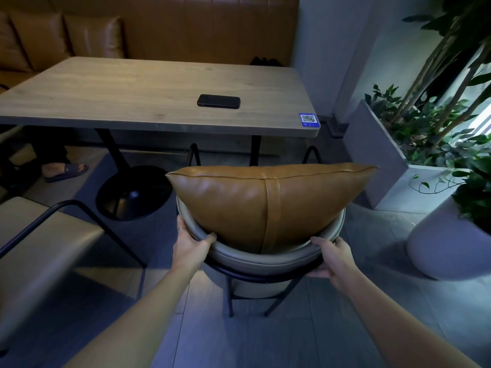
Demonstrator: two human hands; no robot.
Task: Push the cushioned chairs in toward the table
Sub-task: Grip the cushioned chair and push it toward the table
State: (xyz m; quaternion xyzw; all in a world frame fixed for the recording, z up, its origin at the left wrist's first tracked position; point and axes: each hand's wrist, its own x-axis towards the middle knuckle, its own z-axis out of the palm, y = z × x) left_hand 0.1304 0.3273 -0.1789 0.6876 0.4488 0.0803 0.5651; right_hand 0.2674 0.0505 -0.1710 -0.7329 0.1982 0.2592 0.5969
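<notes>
A grey cushioned chair [255,257] with a black metal frame stands right in front of me, its curved backrest facing me. A tan leather cushion [255,205] leans inside the backrest and hides the seat. My left hand [190,241] grips the left side of the backrest rim, thumb on top. My right hand [329,257] grips the right side of the rim. The wooden table [138,94] lies beyond the chair, a gap of floor between them. A second grey chair [45,243] sits at my left, away from the table.
A black phone [218,101] and a blue QR sticker [308,120] lie on the table. The table's black round base [132,193] stands left of the chair. Planters with plants [414,134] and a large white pot [446,245] crowd the right. A person's sandaled foot [65,170] shows under the table's left.
</notes>
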